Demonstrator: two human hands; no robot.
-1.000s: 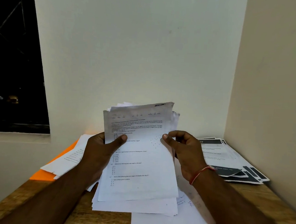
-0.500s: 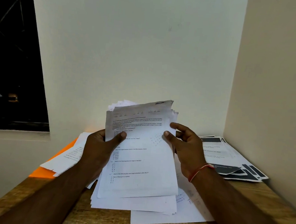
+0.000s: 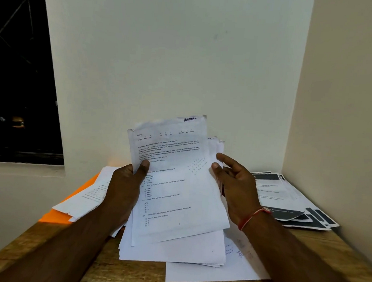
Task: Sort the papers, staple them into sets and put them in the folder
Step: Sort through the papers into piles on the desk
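Note:
I hold a stack of white printed question sheets [image 3: 177, 184] upright over the wooden table [image 3: 127, 273]. My left hand [image 3: 122, 187] grips its left edge, thumb on the front sheet. My right hand [image 3: 235, 184] pinches the right edge, thumb in front and fingers behind; a red thread circles that wrist. The front sheet stands higher than the sheets behind it. The stack's lower end rests on a loose sheet [image 3: 204, 272] lying on the table. An orange folder [image 3: 54, 216] lies at the left under another pile of white papers [image 3: 88, 195]. No stapler is in view.
A pile of papers with black blocks [image 3: 286, 198] lies at the right, against the side wall [image 3: 346, 130]. The back wall [image 3: 175, 63] stands just behind the table. A dark window [image 3: 16, 74] is at the left.
The front sheet has slid up above the rest of the stack. My right fingers have loosened and spread a little. Both hands stay at the stack's edges.

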